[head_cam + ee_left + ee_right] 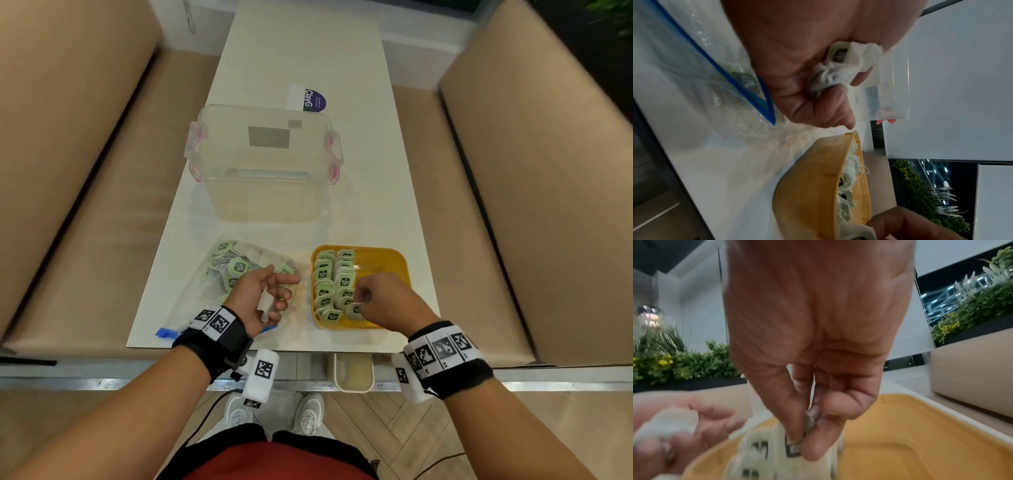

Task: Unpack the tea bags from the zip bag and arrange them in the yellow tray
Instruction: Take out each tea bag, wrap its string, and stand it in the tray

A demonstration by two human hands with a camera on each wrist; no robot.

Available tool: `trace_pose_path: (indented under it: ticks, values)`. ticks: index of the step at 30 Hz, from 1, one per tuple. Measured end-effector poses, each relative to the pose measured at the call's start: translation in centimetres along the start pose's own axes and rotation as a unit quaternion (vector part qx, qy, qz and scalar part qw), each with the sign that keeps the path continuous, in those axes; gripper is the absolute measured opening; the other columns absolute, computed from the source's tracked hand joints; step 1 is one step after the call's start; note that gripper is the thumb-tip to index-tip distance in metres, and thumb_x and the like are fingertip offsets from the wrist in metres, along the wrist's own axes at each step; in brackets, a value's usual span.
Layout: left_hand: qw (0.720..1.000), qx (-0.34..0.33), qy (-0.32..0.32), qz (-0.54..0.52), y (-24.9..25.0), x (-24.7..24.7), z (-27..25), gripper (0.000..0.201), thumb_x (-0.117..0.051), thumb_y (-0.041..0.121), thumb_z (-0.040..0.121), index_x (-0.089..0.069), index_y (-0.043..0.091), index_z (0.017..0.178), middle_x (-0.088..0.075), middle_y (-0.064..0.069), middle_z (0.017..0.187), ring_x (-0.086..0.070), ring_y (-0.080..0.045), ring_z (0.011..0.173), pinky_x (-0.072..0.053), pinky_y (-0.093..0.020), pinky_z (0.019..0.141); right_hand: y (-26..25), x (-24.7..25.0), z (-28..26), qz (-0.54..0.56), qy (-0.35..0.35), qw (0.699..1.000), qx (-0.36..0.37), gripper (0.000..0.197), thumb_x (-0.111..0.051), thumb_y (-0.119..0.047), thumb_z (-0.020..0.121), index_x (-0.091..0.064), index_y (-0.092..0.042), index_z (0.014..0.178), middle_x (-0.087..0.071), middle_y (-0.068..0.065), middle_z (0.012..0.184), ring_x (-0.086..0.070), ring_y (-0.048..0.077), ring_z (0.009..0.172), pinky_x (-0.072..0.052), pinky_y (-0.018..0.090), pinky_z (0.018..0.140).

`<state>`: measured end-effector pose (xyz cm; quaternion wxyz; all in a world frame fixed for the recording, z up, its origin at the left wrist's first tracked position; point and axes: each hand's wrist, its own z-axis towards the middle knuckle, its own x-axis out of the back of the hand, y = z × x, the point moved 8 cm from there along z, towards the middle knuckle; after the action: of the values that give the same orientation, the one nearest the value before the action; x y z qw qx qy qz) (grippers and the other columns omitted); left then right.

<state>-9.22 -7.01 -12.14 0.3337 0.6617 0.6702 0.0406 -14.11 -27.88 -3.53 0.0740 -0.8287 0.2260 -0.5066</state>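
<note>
The yellow tray point(387, 263) sits at the table's near right, with two rows of green-labelled tea bags point(334, 284) along its left side. My right hand point(376, 301) is over the tray's near part and pinches one tea bag point(795, 449) between thumb and fingers at the near end of the second row. The clear zip bag point(205, 294) with a blue seal lies to the left, several tea bags point(236, 267) still inside. My left hand point(270, 294) hovers between bag and tray, fingers curled round a few white tea bags point(840, 65) in its palm.
A clear plastic box point(263, 164) with pink latches stands upside down behind the bag and tray. A printed card point(306, 99) lies farther back. Beige sofas flank the narrow white table point(308, 61). The tray's right half point(920, 443) holds nothing.
</note>
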Motion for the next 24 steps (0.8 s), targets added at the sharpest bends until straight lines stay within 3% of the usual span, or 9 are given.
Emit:
trace_pose_path:
  ticks: [7, 15, 24]
  values:
    - [1.0, 0.0, 0.0, -0.001, -0.1, 0.2, 0.0, 0.05, -0.04, 0.042, 0.103, -0.075, 0.005, 0.105, -0.055, -0.005, 0.069, -0.042, -0.014, 0.051, -0.024, -0.018, 0.045, 0.9, -1.6, 0.3, 0.003, 0.029, 0.999, -0.026, 0.014, -0.058, -0.008, 0.08, -0.069, -0.016, 0.085, -0.065, 0.0, 0.084, -0.06, 0.019, 0.08, -0.052, 0.032, 0.068]
    - [1.0, -0.002, 0.002, -0.001, -0.1, 0.3, -0.1, 0.05, -0.04, 0.042, 0.103, -0.073, 0.004, 0.105, -0.055, -0.006, 0.069, -0.043, -0.014, 0.051, -0.024, -0.019, 0.045, 0.4, -2.1, 0.5, 0.0, 0.057, 0.998, -0.009, 0.012, -0.06, -0.012, 0.084, -0.068, -0.013, 0.093, -0.061, 0.005, 0.099, -0.057, 0.022, 0.093, -0.048, 0.03, 0.076]
    - [1.0, -0.005, 0.003, -0.002, 0.0, 0.4, -0.1, 0.05, -0.039, 0.041, 0.104, -0.072, 0.003, 0.106, -0.055, -0.007, 0.069, -0.043, -0.015, 0.051, -0.025, -0.018, 0.043, 0.8, -2.3, 0.1, 0.035, 0.093, 0.995, -0.004, 0.007, -0.065, -0.016, 0.084, -0.067, -0.011, 0.088, -0.057, 0.003, 0.092, -0.053, 0.019, 0.085, -0.046, 0.029, 0.072]
